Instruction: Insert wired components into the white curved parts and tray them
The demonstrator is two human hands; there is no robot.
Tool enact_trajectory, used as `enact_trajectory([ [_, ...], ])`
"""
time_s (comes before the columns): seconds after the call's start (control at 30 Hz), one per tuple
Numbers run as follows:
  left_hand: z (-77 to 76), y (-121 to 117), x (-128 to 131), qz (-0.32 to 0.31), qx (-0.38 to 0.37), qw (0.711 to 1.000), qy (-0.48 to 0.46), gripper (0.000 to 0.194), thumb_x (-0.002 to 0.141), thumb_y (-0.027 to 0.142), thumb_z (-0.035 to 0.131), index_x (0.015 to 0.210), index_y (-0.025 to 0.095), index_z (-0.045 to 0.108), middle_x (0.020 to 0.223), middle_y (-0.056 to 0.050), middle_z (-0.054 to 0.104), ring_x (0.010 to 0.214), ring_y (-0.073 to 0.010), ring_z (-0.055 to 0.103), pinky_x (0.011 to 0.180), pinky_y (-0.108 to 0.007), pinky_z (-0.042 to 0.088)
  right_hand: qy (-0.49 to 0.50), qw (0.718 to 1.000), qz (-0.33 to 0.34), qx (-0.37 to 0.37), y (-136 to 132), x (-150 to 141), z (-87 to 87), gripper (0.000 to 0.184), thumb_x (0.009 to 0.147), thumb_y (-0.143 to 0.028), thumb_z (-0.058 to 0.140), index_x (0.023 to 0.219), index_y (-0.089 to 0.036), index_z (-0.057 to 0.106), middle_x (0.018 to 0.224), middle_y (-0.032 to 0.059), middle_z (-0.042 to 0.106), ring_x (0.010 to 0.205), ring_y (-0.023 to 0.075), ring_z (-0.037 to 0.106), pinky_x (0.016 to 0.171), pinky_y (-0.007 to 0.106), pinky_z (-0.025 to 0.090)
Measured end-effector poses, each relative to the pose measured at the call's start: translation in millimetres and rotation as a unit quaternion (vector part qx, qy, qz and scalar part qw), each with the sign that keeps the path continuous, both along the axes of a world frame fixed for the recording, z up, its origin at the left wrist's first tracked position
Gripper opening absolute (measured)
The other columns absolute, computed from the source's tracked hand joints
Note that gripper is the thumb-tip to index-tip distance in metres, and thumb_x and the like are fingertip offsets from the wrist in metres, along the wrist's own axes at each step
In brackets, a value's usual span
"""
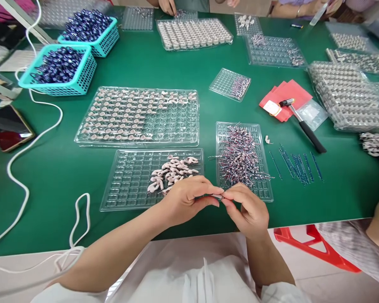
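Head view: left hand (185,198) and right hand (248,210) pinching one small part (217,196) together; may slip, dropping at 12 o'clock into wired pieces (240,158).

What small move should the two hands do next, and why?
Probably set the small part pinched between the left hand and right hand into the clear tray just ahead, beside the loose pink pieces; many of its cells look bare.

Both hands (219,202) pinch a small part (219,196) above the green table (50,168).
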State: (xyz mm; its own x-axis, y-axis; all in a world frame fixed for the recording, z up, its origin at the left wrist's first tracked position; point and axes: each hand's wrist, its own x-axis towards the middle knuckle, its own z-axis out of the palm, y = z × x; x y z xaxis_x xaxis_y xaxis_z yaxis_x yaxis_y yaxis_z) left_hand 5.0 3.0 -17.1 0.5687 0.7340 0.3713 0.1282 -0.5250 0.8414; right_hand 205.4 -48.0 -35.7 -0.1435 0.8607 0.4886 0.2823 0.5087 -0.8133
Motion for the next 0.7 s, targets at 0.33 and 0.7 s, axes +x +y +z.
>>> enact_trajectory([
  [0.33, 3.7, -1.6, 0.3, 0.001, -0.033, 0.999, 0.004, 0.019, 0.091, 0.019, 0.069, 0.109, 0.021, 0.074, 0.084, -0.005, 0.077, 0.076, -0.0148, 0.07, 0.069, -0.024, 0.057, -0.011, 1.0, -0.004, -0.004, 0.0, 0.1, 0.7, 0.032, 0.085, -0.001, 0.062, 0.107, -0.024, 0.066, 0.086, 0.0041, 0.071, 0.074, 0.0167, 0.063, 0.066, 0.035, 0.054],
  [0.7, 6.0, -3.0, 1.9, 0.012, -0.018, 0.999, 0.029, 0.015, 0.092, 0.021, 0.067, 0.106, 0.021, 0.074, 0.081, -0.003, 0.077, 0.073, -0.014, 0.07, 0.067, -0.023, 0.056, -0.035, 0.999, -0.01, 0.0, 2.0, -0.5, 0.9, 0.027, 0.087, -0.003, 0.06, 0.105, -0.024, 0.065, 0.084, 0.0035, 0.07, 0.073, 0.0168, 0.062, 0.066, 0.035, 0.052],
])
